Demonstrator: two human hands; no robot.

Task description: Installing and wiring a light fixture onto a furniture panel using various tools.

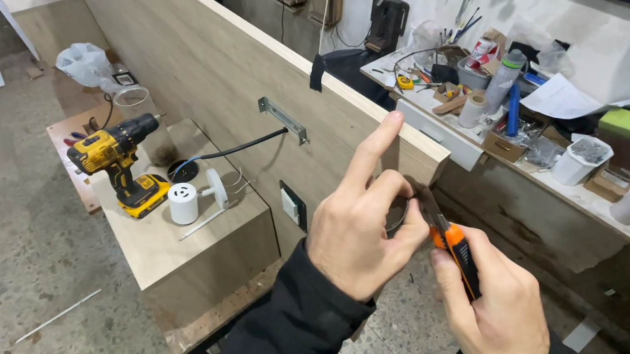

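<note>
Head view: left hand (362, 233) is pinching a dark roll of tape (397, 214) between thumb and curled fingers, index finger sticking out toward the wood panel (228, 56); right hand (491, 305) is closing in a fist around an orange-and-black utility knife (453, 248); knife's long axis is running up and slightly left, blade end pointing at the roll, just in front of the panel's end edge; low cabinet (198, 237) is sitting left of the hands, carrying a yellow drill (114, 158), a white cylinder (183, 203) and a black cable (239, 147); metal bracket (283, 119) is sitting on the panel face; cluttered desk (588, 201) is running along the right, well apart from the hands.
</note>
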